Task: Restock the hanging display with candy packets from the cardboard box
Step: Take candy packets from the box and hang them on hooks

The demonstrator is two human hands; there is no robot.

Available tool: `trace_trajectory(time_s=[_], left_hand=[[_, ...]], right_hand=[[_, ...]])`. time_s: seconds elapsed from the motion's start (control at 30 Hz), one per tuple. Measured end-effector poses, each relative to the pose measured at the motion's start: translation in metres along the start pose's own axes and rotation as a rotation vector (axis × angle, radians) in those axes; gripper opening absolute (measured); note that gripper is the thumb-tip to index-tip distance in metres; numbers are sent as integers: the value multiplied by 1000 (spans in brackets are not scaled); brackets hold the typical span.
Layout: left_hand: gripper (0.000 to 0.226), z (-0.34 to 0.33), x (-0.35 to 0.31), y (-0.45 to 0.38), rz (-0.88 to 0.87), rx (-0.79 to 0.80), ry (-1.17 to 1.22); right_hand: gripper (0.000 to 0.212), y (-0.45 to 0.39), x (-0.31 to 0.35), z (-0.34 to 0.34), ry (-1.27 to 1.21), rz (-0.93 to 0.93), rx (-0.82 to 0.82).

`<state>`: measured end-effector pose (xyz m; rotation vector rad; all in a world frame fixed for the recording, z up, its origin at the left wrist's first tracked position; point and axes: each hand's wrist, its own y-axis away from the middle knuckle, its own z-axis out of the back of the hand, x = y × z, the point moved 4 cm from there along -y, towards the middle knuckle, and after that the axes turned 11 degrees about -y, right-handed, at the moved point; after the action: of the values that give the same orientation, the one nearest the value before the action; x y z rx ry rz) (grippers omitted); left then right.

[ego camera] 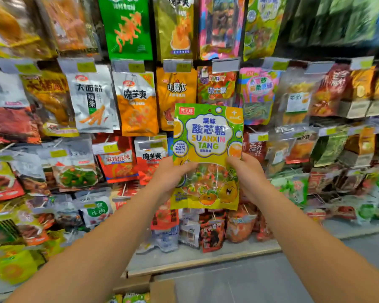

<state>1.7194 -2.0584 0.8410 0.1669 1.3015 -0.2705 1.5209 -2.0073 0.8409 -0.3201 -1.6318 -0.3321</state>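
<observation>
Item: Suanxin Tang candy packet [207,136], held upright before the hanging display [138,101] | Hands: left hand [170,179] and right hand [248,177] gripped on its lower edges | Source: cardboard box [153,288] below | Advice: top hole to be aligned with a hook, kept level.

The brown cardboard box [144,287] at six o'clock is cut by the bottom edge, so only its flaps and a few yellow-green packet tops [130,298] show. The yellow-green candy packet [208,156] hides the fingers behind it and the peg there. Green packets [337,18] at one o'clock blur beyond reading.
</observation>
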Motion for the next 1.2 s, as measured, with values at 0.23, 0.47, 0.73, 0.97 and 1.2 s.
trace_trajectory(time_s=[0.23,0.47,0.73,0.97,1.2], left_hand=[[7,-11,-90,-67,-151,-127,-1],[13,0,-173,-146,-269,-239,44],[10,4,-228,-225,-422,-252,4],[7,-10,-263,-269,-468,-231,-45],[11,-47,-286,-304,-492,-235,-135]], right_hand=[[24,-69,98,16,82,223,-27],[12,-145,194,6,235,432,-42],[23,-210,264,21,289,561,-141],[37,-239,308,44,336,588,-196],[50,-271,344,90,372,682,-297]])
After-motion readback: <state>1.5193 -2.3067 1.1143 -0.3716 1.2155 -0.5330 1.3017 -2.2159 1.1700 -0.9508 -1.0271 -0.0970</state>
